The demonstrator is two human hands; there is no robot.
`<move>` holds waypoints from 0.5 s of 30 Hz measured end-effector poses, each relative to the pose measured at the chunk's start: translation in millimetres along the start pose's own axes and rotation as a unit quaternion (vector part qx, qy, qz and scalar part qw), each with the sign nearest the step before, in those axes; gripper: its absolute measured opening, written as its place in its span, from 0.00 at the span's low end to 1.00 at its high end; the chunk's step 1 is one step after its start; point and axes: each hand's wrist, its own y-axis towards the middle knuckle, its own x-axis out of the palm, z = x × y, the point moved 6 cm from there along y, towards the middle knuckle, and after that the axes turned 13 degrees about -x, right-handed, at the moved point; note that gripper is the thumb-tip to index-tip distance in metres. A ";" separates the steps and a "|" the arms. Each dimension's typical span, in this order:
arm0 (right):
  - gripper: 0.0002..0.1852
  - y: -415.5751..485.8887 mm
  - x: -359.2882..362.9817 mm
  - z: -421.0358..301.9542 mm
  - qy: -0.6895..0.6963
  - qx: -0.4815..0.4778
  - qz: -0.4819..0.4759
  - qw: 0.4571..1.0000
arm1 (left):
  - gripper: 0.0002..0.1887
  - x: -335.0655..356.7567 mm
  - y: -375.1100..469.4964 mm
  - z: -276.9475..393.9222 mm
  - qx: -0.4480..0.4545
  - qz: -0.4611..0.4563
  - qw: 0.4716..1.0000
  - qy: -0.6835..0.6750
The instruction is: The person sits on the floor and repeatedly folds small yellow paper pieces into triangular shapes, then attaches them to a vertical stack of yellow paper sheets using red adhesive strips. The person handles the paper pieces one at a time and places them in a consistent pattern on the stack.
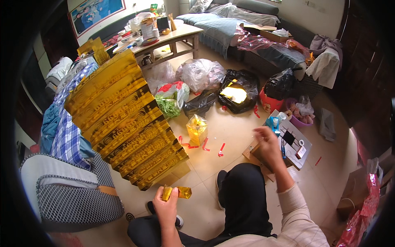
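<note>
My left hand (166, 207) grips a small stack of folded gold foil paper (167, 193) above my knee. A shiny gold folded piece (185, 193) sticks out to the right beside the thumb. Just beyond this hand rises a large fan of printed gold foil sheets (123, 123), overlapping and tilted; whether it joins the held stack I cannot tell. Raised and slightly blurred, my right hand (268, 145) is near the left edge of a small low table (304, 163). Its fingers are bent, and whether anything thin is between them cannot be made out.
On the low table are a blue tape dispenser (272, 123), pliers (283, 149) and a white tape roll (301, 142). A clear bag of gold pieces (197, 129) stands on the floor near red ribbon scraps (221, 149). Behind it lies a black plastic bag (247, 77). A mesh-sided armchair (77, 197) is left.
</note>
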 end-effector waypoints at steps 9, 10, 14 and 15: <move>0.14 -18.9 -109.6 220.7 -0.096 0.214 0.018 0.972 | 0.14 15.0 2.3 -5.1 -0.014 -0.016 1.000 0.015; 0.14 -16.7 -108.4 226.1 -0.061 0.255 0.016 0.965 | 0.14 14.0 3.7 -7.8 -0.012 -0.013 1.000 0.018; 0.12 -8.4 -107.8 220.1 0.010 0.309 0.028 0.951 | 0.15 10.6 6.1 -15.9 -0.011 -0.005 1.000 0.021; 0.12 -6.4 -106.8 214.1 0.025 0.336 0.017 0.941 | 0.15 11.1 6.0 -15.8 -0.012 -0.004 1.000 0.018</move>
